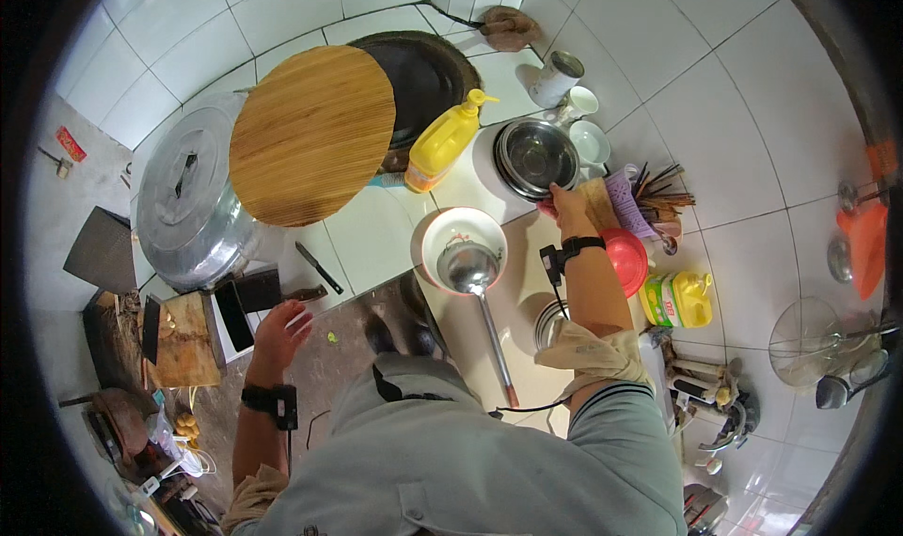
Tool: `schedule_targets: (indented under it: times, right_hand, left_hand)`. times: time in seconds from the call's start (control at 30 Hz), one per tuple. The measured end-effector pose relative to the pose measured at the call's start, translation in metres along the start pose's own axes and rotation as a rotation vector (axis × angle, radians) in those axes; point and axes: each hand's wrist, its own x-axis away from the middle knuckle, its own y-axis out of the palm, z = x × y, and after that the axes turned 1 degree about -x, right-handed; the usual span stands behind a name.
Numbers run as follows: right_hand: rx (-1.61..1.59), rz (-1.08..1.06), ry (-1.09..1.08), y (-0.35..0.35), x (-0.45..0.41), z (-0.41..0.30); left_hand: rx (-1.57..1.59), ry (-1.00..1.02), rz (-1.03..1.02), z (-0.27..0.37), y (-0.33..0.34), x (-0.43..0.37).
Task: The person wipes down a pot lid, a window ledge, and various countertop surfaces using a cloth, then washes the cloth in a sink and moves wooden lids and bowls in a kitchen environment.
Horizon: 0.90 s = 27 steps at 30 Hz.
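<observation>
My right hand (568, 210) grips the near rim of a stack of metal bowls (537, 156) on the tiled counter; some of its fingers are hidden under the rim. Left of that arm stands a white enamel basin (432, 224) with a red rim. A metal ladle (471, 266) rests in the basin, its long handle (496, 345) reaching over the edge towards me. My left hand (281, 330) is empty, its fingers loosely apart, near the counter's front edge. Close to it lie a wooden-handled tool (305, 294) and a black-handled knife (321, 268).
A round wooden board (312, 135) partly covers a dark wok (420, 88), beside a lidded aluminium pot (190, 190). A yellow pump bottle (444, 144) stands near the bowls. Right are a purple chopstick holder (626, 201), red plastic bowl (625, 262) and yellow jug (677, 300).
</observation>
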Motion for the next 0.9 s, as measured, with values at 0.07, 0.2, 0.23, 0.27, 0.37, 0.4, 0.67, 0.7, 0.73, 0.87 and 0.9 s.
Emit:
schedule_targets:
  times: [0.07, 0.2, 0.23, 0.27, 0.37, 0.4, 0.67, 0.7, 0.73, 0.87, 0.9]
  right_hand:
    - [0.331, -0.014, -0.04, 0.008, 0.029, -0.007]
    - [0.749, -0.169, -0.465, -0.001, 0.114, 0.026]
    - [0.778, -0.259, -0.56, -0.009, 0.142, 0.051]
    - [0.831, -0.281, -0.508, -0.007, 0.18, 0.067]
    - [1.123, -0.34, -0.531, -0.02, 0.269, 0.108]
    - [1.168, -0.286, -0.547, -0.034, 0.286, 0.135]
    - [1.285, -0.211, -0.226, -0.076, 0.342, 0.222]
    - [1.259, -0.234, -0.439, -0.082, 0.338, 0.237]
    - [1.21, -0.172, -0.371, -0.083, 0.339, 0.245]
    - [1.058, -0.024, -0.304, -0.083, 0.352, 0.237]
    - [1.02, 0.01, -0.34, -0.084, 0.358, 0.232]
  left_hand:
    - [-0.029, -0.028, -0.049, 0.0, 0.016, -0.007]
    - [-0.32, 0.058, -0.53, -0.017, 0.037, -0.069]
    - [-0.327, 0.023, -0.561, -0.024, 0.061, -0.077]
    - [-0.303, -0.084, -0.425, -0.021, 0.089, -0.071]
    - [-0.34, -0.21, -0.324, -0.028, 0.145, -0.075]
    - [-0.395, -0.237, -0.356, -0.035, 0.16, -0.081]
    - [-0.614, -0.295, -0.477, -0.077, 0.206, -0.121]
    - [-0.673, -0.311, -0.508, -0.08, 0.216, -0.125]
    - [-0.691, -0.321, -0.532, -0.079, 0.222, -0.124]
    - [-0.655, -0.219, -0.59, -0.086, 0.227, -0.125]
    - [-0.661, -0.158, -0.533, -0.09, 0.229, -0.127]
